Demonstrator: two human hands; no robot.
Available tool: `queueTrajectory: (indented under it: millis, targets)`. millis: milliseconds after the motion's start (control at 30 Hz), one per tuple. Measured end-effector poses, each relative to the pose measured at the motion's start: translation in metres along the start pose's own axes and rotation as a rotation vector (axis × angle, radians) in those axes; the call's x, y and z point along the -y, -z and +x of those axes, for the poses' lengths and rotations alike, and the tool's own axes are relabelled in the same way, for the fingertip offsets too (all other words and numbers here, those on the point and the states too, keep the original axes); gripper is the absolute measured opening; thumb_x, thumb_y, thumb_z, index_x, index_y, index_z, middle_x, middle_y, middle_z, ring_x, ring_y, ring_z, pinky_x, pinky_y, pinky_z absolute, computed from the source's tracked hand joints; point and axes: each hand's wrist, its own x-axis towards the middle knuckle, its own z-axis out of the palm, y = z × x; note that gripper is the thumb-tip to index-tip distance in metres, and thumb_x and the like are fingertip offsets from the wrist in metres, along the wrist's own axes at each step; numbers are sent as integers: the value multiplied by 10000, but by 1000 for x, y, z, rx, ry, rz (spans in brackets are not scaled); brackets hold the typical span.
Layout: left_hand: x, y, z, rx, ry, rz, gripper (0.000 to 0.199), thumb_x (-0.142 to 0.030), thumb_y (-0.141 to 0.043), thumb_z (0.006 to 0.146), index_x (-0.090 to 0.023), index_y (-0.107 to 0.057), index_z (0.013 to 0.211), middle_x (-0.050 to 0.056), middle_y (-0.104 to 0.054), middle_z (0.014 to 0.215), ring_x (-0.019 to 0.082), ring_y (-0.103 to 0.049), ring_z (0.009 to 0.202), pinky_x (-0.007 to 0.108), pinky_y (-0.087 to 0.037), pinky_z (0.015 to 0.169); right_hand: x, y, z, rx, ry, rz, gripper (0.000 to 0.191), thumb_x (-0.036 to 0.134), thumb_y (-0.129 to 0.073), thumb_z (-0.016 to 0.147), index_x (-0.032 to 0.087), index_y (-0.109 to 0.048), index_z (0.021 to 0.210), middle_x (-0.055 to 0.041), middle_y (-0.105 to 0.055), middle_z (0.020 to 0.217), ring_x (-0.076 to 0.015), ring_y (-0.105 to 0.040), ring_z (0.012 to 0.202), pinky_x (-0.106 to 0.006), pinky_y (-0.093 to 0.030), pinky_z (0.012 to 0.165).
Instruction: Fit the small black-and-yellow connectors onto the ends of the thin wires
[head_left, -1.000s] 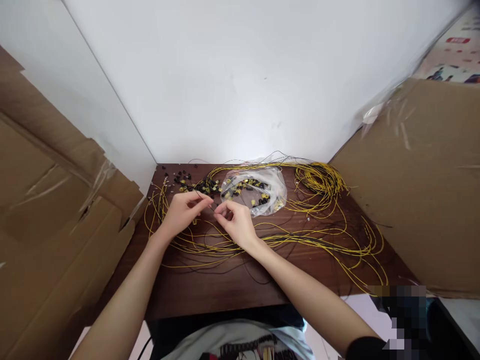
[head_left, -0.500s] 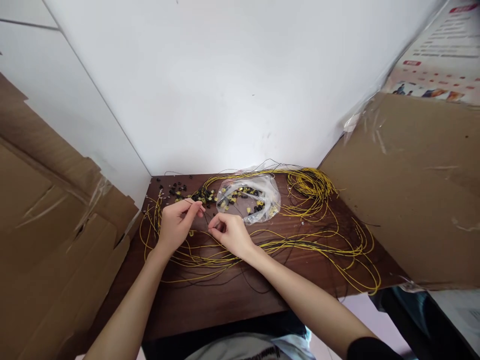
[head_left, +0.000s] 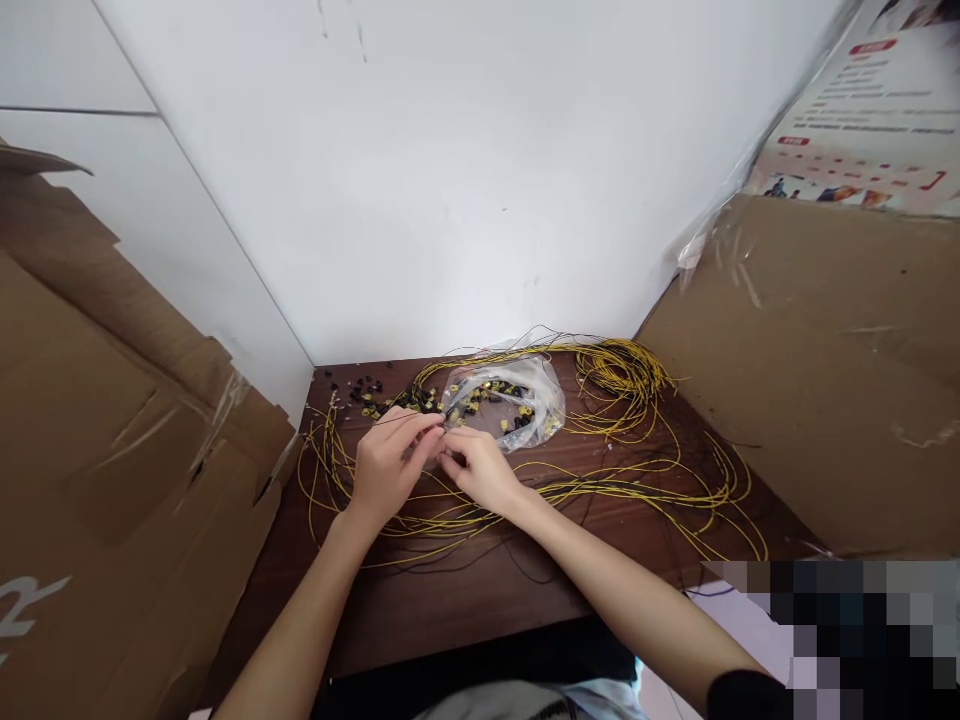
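My left hand [head_left: 390, 460] is closed in a pinch on a thin dark wire, above the table near the small parts. Right beside it, my right hand [head_left: 484, 470] is pinched too, its fingertips meeting those of the left; what lies between them is too small to make out. Behind the hands is a clear plastic bag [head_left: 551, 385] with yellow and black connectors [head_left: 525, 411]. Yellow and black wires [head_left: 585, 488] run across the table below and to the right of my hands.
A coil of yellow wire [head_left: 626, 370] lies at the back right of the brown table [head_left: 450, 610]. Small black pieces [head_left: 360, 388] are scattered at the back left. Cardboard stands on the left [head_left: 112, 400] and right [head_left: 817, 370], with a white wall [head_left: 480, 180] behind.
Both hands now meet at the fingertips; the left has come in toward the right. The view has shifted slightly.
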Motion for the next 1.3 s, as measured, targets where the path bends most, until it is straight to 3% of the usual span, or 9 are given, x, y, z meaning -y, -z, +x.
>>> queueTrajectory:
  millis: [133, 233, 367, 600, 700, 867, 1033, 1133, 1300]
  targets:
    - [6, -3, 0, 136, 17, 105, 157, -228, -536, 821, -176, -654, 912, 66, -655, 844, 183, -571, 827, 313, -468, 735, -1, 3, 1, -45, 30, -8, 170, 60, -493, 769, 168, -622, 750, -23, -615, 772, -142, -543, 759, -230, -410, 718]
    - [9, -4, -2, 141, -11, 82, 163, -202, -505, 835, -183, -667, 843, 65, -668, 839, 181, -583, 834, 318, -472, 764, 0, 2, 0, -3, 32, 18, 207, 42, -483, 762, 175, -638, 794, -23, -630, 827, -142, -560, 796, -234, -415, 755]
    - [7, -2, -2, 1, 27, -9, 185, -165, -495, 835, -181, -672, 885, 60, -686, 866, 159, -614, 808, 290, -489, 754, 2, 0, -1, 68, 42, 33, 235, 33, -476, 765, 177, -648, 837, -19, -639, 842, -128, -573, 756, -219, -420, 718]
    - [-4, 8, 2, -301, 288, -143, 163, -201, -525, 831, -167, -666, 904, 33, -662, 735, 130, -621, 636, 282, -522, 665, 1, 0, -1, 151, 29, -16, 239, 45, -477, 789, 185, -662, 848, -23, -643, 817, -124, -588, 744, -213, -426, 701]
    - [-11, 12, 6, -438, 392, -261, 164, -227, -500, 849, -149, -641, 870, 47, -648, 822, 127, -628, 601, 282, -547, 575, 0, -1, -1, 181, 55, -39, 261, 36, -463, 796, 190, -671, 836, -30, -642, 812, -134, -590, 787, -224, -432, 739]
    - [-22, 14, 9, -555, 452, -403, 180, -236, -477, 866, -146, -631, 889, 65, -640, 919, 157, -653, 693, 329, -576, 611, 2, -3, -3, 205, 48, -79, 263, 45, -465, 802, 203, -671, 842, -31, -639, 802, -154, -566, 794, -243, -436, 728]
    - [-24, 12, 8, -505, 427, -383, 206, -228, -464, 871, -180, -629, 985, 77, -629, 1038, 193, -660, 795, 384, -581, 671, 9, -1, -4, 240, 42, -56, 276, 44, -445, 810, 200, -646, 917, -39, -637, 844, -158, -563, 827, -254, -444, 768]
    - [-18, 10, 5, -385, 394, -362, 215, -209, -468, 865, -203, -638, 995, 75, -638, 1035, 204, -651, 849, 386, -566, 709, 14, 0, -4, 246, 0, -31, 305, 43, -428, 817, 193, -612, 1008, -51, -633, 904, -165, -567, 882, -258, -451, 797]
    - [1, 0, -3, -226, 364, -214, 199, -193, -483, 852, -208, -644, 968, 28, -645, 739, 136, -606, 665, 271, -508, 609, 16, -2, -4, 218, -126, 9, 328, 45, -408, 826, 189, -589, 1059, -65, -632, 959, -182, -570, 908, -284, -462, 809]
